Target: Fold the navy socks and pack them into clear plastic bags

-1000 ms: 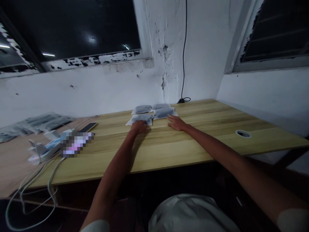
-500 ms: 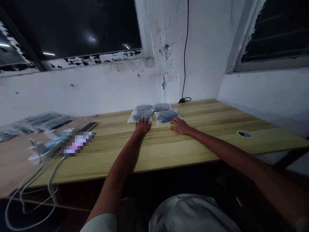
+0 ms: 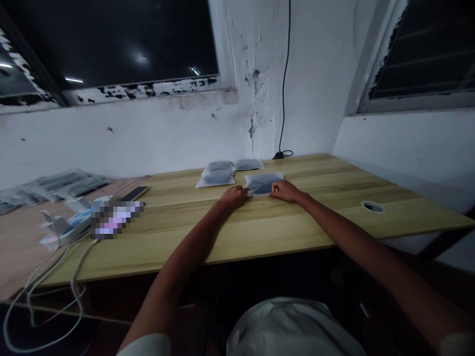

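A frosted packet with dark contents [image 3: 261, 183] lies between my hands on the wooden table [image 3: 297, 222]. Its near left corner is pinched by my left hand [image 3: 236, 196], fingers closed. My right hand [image 3: 285, 191] has its fingers curled on the packet's near right edge. Left of it, another packet [image 3: 217, 177] lies flat, with a similar packet [image 3: 219, 166] just behind. One more packet [image 3: 248, 164] lies at the back, close to the wall.
At the left are a white power strip [image 3: 67, 235] with cables, a phone [image 3: 135, 194], a blurred-out screen [image 3: 118, 221] and a row of plastic-wrapped items [image 3: 55, 185]. A cable hole [image 3: 372, 206] is at the right; a black cable [image 3: 284, 89] hangs on the wall.
My left hand has moved right from the left packet to the right front one and closed on its corner. That packet has shifted right and nearer to me, and my right hand has moved slightly right.
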The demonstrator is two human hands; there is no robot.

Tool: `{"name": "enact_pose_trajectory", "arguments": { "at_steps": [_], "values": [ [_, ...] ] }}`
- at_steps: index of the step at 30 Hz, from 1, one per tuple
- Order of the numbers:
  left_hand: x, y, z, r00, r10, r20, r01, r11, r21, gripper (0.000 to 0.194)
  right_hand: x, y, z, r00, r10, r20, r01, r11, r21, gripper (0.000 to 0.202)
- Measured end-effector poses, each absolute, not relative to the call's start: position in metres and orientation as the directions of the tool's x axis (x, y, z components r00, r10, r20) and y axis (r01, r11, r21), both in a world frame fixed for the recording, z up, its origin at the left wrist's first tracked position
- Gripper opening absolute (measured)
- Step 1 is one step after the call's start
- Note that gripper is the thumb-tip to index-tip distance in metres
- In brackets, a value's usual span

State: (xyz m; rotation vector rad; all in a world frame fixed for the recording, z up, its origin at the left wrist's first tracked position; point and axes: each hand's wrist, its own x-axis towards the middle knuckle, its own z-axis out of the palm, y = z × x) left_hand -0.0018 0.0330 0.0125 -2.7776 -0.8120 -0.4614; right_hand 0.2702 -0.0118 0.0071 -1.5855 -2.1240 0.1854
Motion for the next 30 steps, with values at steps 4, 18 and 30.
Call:
{"name": "enact_pose_trajectory", "arguments": {
  "at_steps": [4, 18, 30],
  "values": [
    [0.0, 0.026, 0.013, 0.785, 0.514, 0.347, 0.579, -0.807, -0.114, 0.03, 0.262, -0.014, 0.002, -0.263, 0.868, 0.422, 0.854, 0.413, -0.317, 0.022],
    [0.019, 0.006, 0.002, 0.827, 0.385, 0.409, 0.454, -0.888, -0.081, 0.018, 0.216, -0.031, 0.0, -0.469, 0.698, 0.541, 0.777, 0.618, -0.124, 0.008],
    [-0.039, 0.046, 0.031, 0.583, 0.494, 0.645, 0.532, -0.832, 0.156, 0.014, 0.295, -0.001, -0.004, -0.186, 0.819, 0.543, 0.938, 0.312, -0.149, 0.006]
  ]
}}
